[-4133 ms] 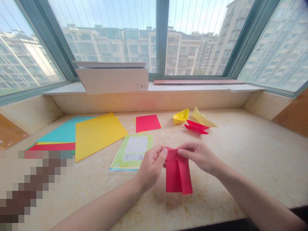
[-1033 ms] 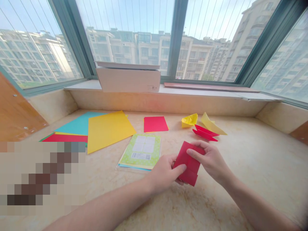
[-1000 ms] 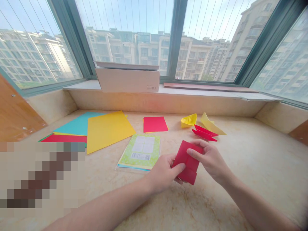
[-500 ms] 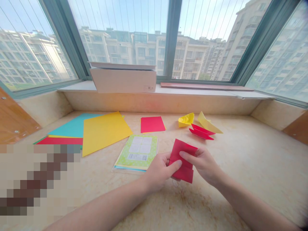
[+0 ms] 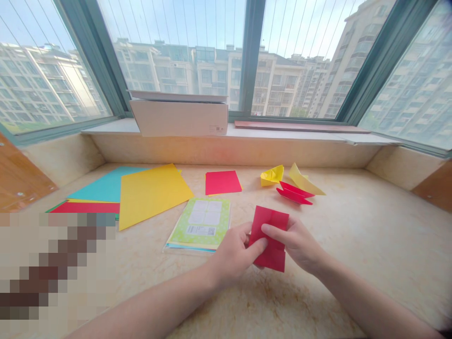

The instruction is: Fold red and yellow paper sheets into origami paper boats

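Note:
A folded piece of red paper [image 5: 273,260] is held up above the stone-look surface, creased across its middle. My left hand [image 5: 240,247] grips its left edge, thumb flat on the front and fingers behind. From the right, my right hand [image 5: 298,240] pinches the same paper, its thumb lying across the front and the other fingers mostly hidden behind. Beyond my hands lie a folded red paper boat [image 5: 294,193], a yellow folded boat [image 5: 271,176] and a pale yellow folded paper shape [image 5: 303,181].
A stack of square red paper [image 5: 223,182] lies mid-surface. To its left are a large yellow sheet [image 5: 155,197] and a blue sheet [image 5: 109,183]. A green-covered paper pack [image 5: 203,223] is near my left hand. On the sill stands a white box [image 5: 180,115].
The red paper has tilted slightly, its top edge now more level and its lower corner a little lower. Both hands keep their hold. The view has shifted slightly.

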`<state>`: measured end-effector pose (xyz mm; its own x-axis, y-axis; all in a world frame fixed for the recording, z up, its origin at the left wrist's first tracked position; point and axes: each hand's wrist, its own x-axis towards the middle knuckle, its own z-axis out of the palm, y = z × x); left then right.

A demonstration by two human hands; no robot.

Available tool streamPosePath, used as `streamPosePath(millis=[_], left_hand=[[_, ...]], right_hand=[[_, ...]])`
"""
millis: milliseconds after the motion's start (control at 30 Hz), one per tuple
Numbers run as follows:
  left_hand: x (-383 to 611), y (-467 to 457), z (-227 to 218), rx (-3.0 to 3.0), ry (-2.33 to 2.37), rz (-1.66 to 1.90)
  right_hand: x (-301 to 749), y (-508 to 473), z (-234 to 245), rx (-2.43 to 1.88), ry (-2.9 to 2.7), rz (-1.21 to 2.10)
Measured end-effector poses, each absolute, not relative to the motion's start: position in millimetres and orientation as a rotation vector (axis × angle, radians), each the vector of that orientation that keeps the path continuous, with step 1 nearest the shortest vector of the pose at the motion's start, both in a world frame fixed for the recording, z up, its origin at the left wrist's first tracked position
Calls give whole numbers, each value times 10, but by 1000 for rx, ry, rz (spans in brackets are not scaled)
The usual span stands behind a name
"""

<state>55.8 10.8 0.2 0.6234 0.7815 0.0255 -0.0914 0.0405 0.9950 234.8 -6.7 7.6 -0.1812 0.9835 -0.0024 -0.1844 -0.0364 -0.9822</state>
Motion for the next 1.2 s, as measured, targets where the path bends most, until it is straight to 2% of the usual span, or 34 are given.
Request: streamPosePath(millis=[533, 900, 1200], left_hand=[[512, 137, 11, 1474, 699, 670], [534, 88, 4, 1324, 655, 617], [521, 69, 6, 1468, 703, 606]], right_hand=[[2282, -76, 169, -1012, -1209, 1418], [2338, -83, 52, -1070, -1319, 1409], [2371, -104, 84, -1077, -1328, 1431]])
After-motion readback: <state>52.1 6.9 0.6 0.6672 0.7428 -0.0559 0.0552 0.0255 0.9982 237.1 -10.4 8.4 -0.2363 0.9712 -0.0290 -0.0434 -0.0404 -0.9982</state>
